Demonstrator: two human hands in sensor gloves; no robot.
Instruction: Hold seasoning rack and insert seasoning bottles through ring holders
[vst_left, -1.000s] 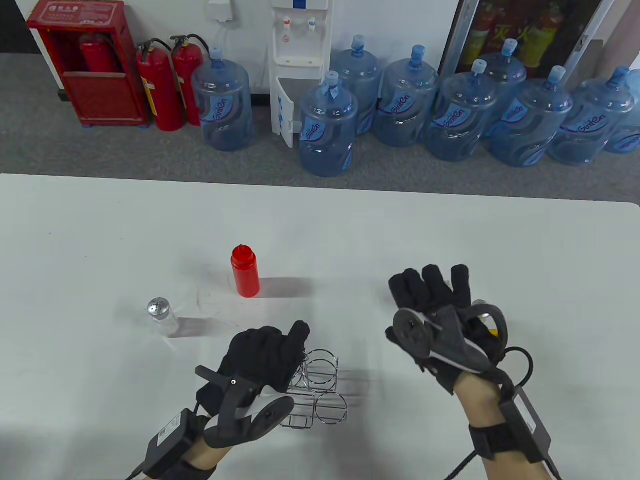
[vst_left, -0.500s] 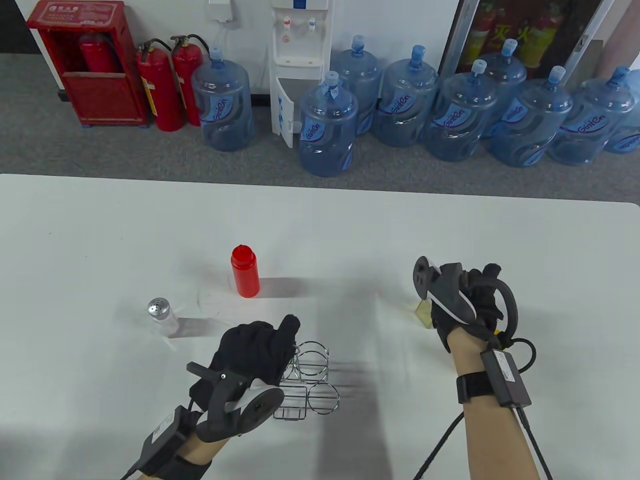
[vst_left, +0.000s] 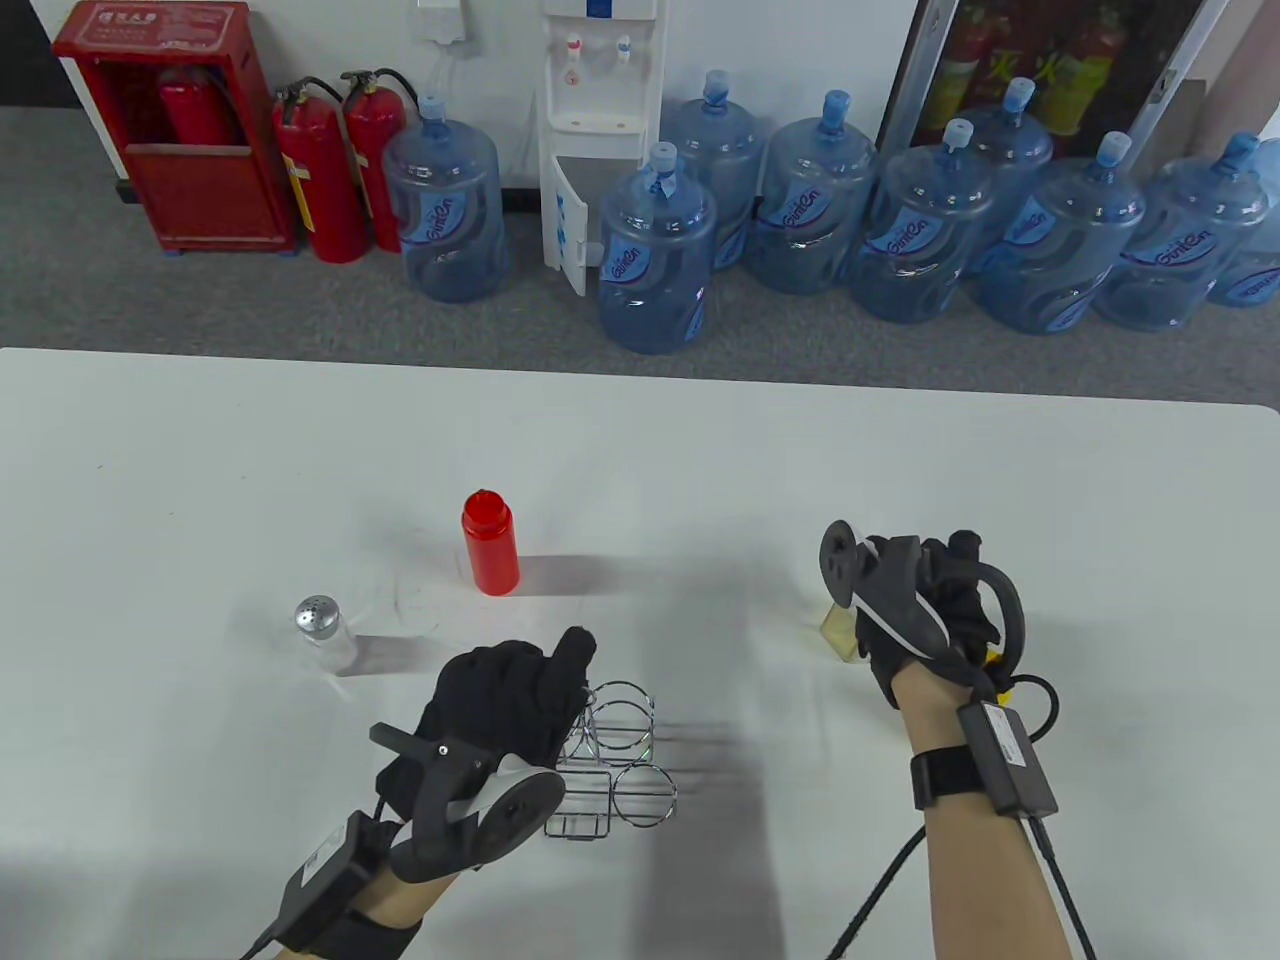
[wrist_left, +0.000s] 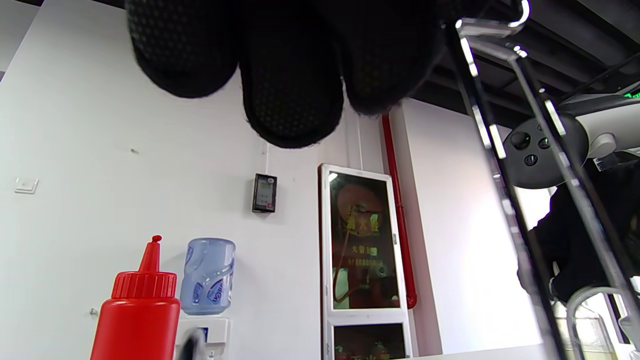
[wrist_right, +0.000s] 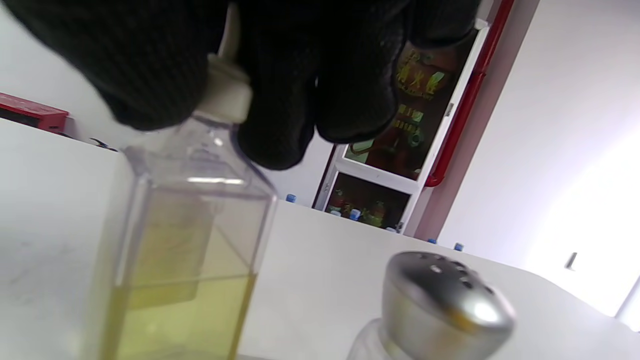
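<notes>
My left hand (vst_left: 545, 690) grips the left side of the wire seasoning rack (vst_left: 625, 760), which stands on the table near the front edge; the rack's wires (wrist_left: 500, 150) show in the left wrist view. My right hand (vst_left: 940, 590) pinches the white cap (wrist_right: 227, 95) of a clear square bottle of yellow oil (vst_left: 838, 632), which is upright (wrist_right: 185, 250), its base close to the table. A red squeeze bottle (vst_left: 490, 545) and a metal-topped shaker (vst_left: 322, 625) stand to the left. A second shaker (wrist_right: 445, 300) stands by the oil bottle and is hidden in the table view.
The white table (vst_left: 200, 480) runs out to the far edge. Beyond it, on the floor, are several water jugs (vst_left: 655, 250), fire extinguishers (vst_left: 320, 180) and a water dispenser (vst_left: 600, 100).
My right hand turned over and took hold of the oil bottle's top, then shifted slightly left with it. My left hand and the rack slid a little to the left.
</notes>
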